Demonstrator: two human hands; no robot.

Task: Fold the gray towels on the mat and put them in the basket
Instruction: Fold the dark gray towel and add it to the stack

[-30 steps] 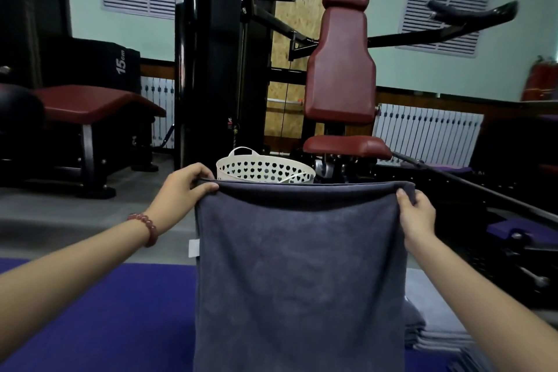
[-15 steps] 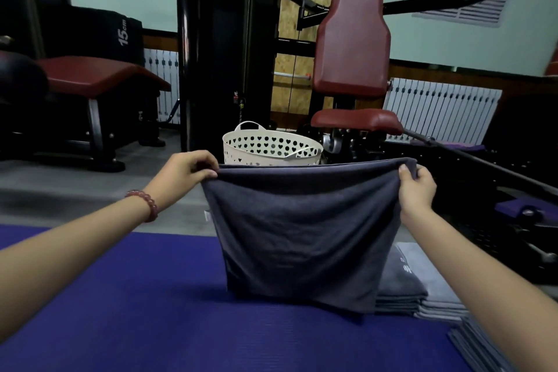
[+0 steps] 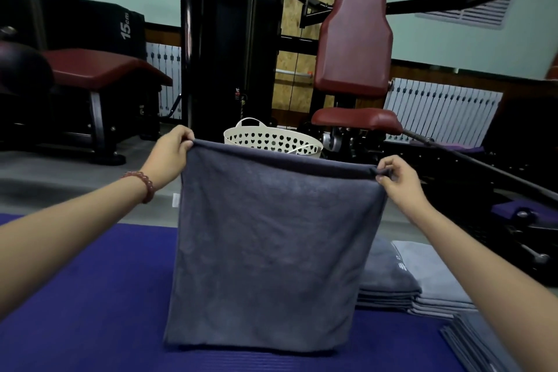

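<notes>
A black weight machine (image 3: 223,39) with dark red seat and back pads fills the far side of the room. To its left stands a bench (image 3: 99,69) with the same red padding. In front of both, the purple mat (image 3: 75,296) covers the floor nearest the camera.

Over the mat hangs the gray towel (image 3: 271,251), stretched flat between the two hands. Its top edge runs from one hand to the other, and its lower edge is down at the mat (whether it touches cannot be told). Stacks of folded gray towels (image 3: 422,284) lie at the right end of the mat, partly hidden behind the hanging towel.

The white basket (image 3: 271,140) — pierced with heart-shaped holes — stands on the gray floor beyond the mat, at the foot of the machine. Its lower part is covered by the towel's top edge.

The left hand (image 3: 169,154) has its fingers curled over the towel's top left corner, gripping it. The right hand (image 3: 398,178) pinches the bunched top right corner between thumb and fingers. A bracelet (image 3: 145,184) of reddish beads sits on the left wrist. A small white label (image 3: 175,200) sticks out from the towel's left edge.
</notes>
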